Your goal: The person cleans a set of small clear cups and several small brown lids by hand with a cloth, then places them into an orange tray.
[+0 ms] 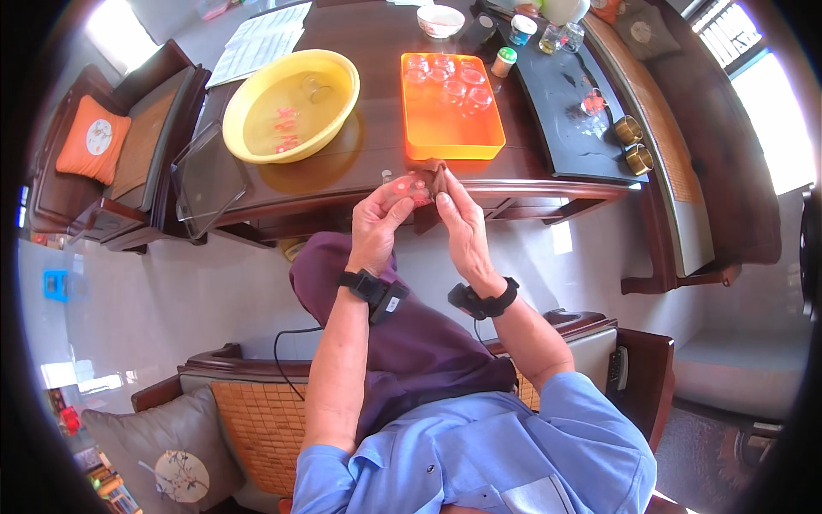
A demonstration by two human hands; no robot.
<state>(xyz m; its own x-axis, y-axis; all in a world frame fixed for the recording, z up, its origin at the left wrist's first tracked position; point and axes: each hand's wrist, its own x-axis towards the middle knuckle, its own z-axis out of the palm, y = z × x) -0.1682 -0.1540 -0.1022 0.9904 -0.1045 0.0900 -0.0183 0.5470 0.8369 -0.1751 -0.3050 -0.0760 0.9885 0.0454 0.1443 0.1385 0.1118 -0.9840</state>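
My left hand [377, 224] is closed around a small clear glass cup [409, 188] with a red and pink pattern. A brown cloth [436, 175] is gripped in my right hand [463, 224] and pressed against the cup's right side. Both hands are just off the table's near edge, in front of an orange tray [454, 152]. Several clear glass cups [453, 91] stand in the tray's far half. To the left is a yellow basin [236, 141] of water, with a glass [317, 87] and red marks inside.
On the dark wooden table [377, 111] are a black tea tray [565, 137] with two brownish metallic cups [634, 146], a white bowl [440, 21], a green-lidded jar [504, 62] and papers [259, 43]. A transparent lid [210, 180] leans at the table's left end.
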